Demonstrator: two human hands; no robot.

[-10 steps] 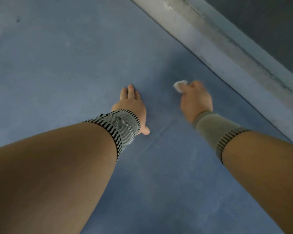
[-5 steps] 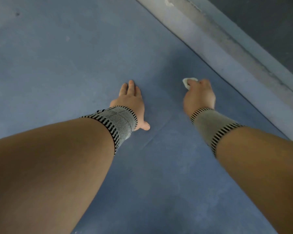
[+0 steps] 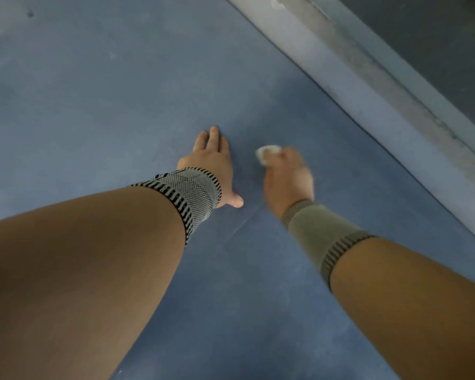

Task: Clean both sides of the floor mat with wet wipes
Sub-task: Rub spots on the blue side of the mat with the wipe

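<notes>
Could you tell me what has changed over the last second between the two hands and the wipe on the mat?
The right hand, gripping the white wet wipe, swung away toward the mat's edge, then back leftward, and now sits close beside the left hand; it is motion-blurred. Nothing was let go or newly taken. The left hand stayed pressed flat, fingers straight, on the blue floor mat.
</notes>
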